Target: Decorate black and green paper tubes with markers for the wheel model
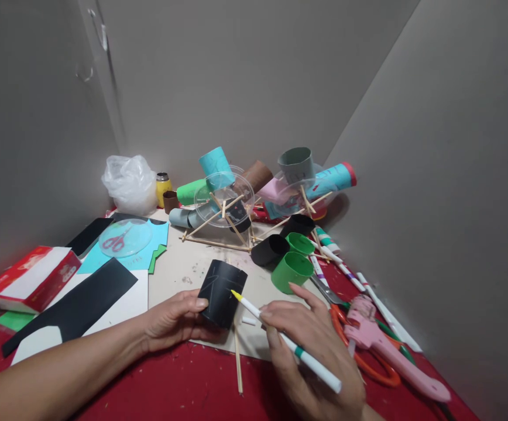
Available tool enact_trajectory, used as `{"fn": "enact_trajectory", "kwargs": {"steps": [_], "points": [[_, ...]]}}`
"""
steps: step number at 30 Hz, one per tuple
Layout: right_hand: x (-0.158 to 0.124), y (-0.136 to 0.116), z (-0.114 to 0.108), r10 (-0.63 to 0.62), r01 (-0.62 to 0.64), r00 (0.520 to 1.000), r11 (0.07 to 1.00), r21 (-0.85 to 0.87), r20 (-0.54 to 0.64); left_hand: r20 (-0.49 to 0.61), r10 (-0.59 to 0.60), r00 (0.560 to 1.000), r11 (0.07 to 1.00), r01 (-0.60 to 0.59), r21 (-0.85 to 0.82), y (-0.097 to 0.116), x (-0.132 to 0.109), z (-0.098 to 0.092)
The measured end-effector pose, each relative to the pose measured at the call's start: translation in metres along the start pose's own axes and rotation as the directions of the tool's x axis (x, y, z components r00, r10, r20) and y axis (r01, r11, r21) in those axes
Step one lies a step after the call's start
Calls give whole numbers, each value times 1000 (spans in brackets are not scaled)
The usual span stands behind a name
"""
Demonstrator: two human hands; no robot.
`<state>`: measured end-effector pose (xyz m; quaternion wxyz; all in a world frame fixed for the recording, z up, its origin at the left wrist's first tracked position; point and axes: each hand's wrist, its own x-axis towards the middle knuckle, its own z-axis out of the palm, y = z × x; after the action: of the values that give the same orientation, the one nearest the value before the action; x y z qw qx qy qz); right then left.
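Upright in my left hand is a black paper tube with faint drawn lines on its side; thumb in front, the other fingers behind. My right hand grips a white marker with a green band. Its yellow tip is at the tube's right side; whether it touches I cannot tell. Just beyond my right fingers stand green paper rings and black paper rings. A small white cap and thin wooden sticks lie below the tube.
Behind stands a stick frame with clear discs and coloured paper cups. To the right lie a pink glue gun and orange-handled scissors. Black paper, a red box and a clear lid are at left. Grey walls surround the table.
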<state>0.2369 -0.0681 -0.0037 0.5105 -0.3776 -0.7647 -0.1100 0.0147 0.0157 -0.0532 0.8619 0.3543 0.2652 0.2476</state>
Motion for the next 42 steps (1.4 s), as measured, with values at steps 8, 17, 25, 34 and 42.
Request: {"fn": "enact_trajectory", "kwargs": {"steps": [8, 17, 25, 34, 42], "points": [[-3, 1, 2, 64, -64, 998, 998, -22, -21, -11, -2, 1000, 1000, 2, -18, -2, -1, -3], [-7, 0, 0, 24, -25, 999, 1000, -9, -25, 1, 6, 1000, 1000, -6, 11, 0, -1, 1], [-3, 1, 4, 73, -74, 997, 997, -38, -27, 9, 4, 1000, 1000, -4, 11, 0, -1, -1], [-3, -1, -1, 14, -14, 1000, 1000, 11, 1, 9, 1, 1000, 1000, -1, 12, 0, -1, 1], [-3, -1, -1, -21, 19, 998, 999, 36, 61, 41, 14, 999, 999, -15, 31, -1, 0, 0]]}}
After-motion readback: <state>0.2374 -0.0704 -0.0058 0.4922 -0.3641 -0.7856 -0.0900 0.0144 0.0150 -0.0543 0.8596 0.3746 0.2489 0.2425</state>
